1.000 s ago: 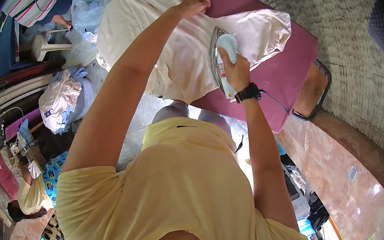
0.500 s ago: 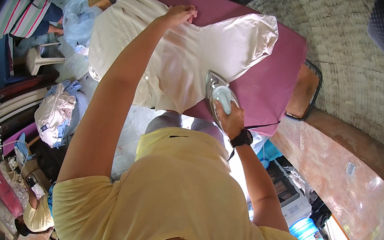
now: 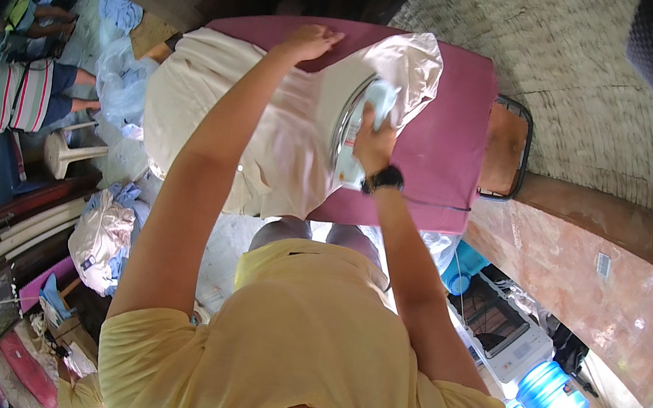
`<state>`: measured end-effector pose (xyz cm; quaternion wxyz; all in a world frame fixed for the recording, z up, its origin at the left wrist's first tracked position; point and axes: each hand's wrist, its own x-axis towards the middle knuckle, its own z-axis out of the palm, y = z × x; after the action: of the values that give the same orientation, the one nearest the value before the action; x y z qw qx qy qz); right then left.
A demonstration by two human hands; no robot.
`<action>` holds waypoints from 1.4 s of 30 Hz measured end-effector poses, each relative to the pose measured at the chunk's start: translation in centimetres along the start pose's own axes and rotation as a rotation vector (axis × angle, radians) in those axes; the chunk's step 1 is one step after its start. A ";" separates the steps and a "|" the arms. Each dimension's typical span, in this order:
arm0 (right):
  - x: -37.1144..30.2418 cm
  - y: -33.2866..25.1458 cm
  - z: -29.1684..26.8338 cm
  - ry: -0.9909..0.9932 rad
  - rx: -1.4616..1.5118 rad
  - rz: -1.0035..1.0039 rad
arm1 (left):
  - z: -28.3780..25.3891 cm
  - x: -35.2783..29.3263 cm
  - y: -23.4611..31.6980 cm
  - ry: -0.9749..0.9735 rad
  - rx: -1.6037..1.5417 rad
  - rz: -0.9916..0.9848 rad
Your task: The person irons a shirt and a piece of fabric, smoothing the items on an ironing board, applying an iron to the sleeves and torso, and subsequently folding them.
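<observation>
A cream button-up garment (image 3: 207, 104) lies spread over a maroon ironing board (image 3: 455, 122). My right hand (image 3: 375, 140), with a black watch at the wrist, is wrapped round the handle of a clothes iron (image 3: 345, 144). The iron is smeared by motion and is over the garment's right part, beside the puckered sleeve (image 3: 425, 68). My left hand (image 3: 309, 43) reaches to the garment's far edge, its fingers stretched toward the right over bare board. Nothing shows between those fingers.
The iron's dark cord (image 3: 435, 205) runs right across the board. Left stand a white stool (image 3: 62, 154), a pile of clothes (image 3: 100, 239) and a person in a striped shirt (image 3: 8, 97). At lower right are a blue water jug (image 3: 554, 399) and a stone-like wall (image 3: 568, 263).
My right hand has pushed the iron away from me and slightly left, onto the garment. My left hand's fingers have straightened. The whole view has shifted, with the board lower in the picture.
</observation>
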<state>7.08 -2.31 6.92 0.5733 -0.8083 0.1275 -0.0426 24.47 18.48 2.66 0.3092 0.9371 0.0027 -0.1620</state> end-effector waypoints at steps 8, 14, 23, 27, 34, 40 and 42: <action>-6.4 -1.3 -2.7 -0.209 0.139 0.308 | 4.7 5.5 11.9 -0.147 0.149 0.142; -4.1 0.5 -1.0 0.031 -0.100 -0.092 | 2.0 6.1 14.1 -0.441 -0.821 0.062; 10.0 -0.5 2.3 0.037 -0.062 0.108 | -2.1 3.0 8.6 0.009 -0.449 0.518; 2.2 -1.1 -0.5 -0.186 0.023 0.067 | -4.2 -2.2 3.7 -0.208 0.301 -0.027; 1.7 0.0 1.2 -0.190 -0.306 -0.156 | -1.0 -4.6 -5.2 -0.089 0.203 0.152; 7.9 -5.4 2.6 -0.363 -0.194 0.181 | -1.0 -5.3 -5.2 -0.013 0.154 0.187; 4.4 -5.3 1.6 -0.386 -0.118 0.067 | -0.8 -5.6 -5.4 -0.003 0.131 0.186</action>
<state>12.53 -0.30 11.04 0.5397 -0.8290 0.0445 0.1396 18.85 23.85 1.86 0.2609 0.9513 -0.0953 -0.1338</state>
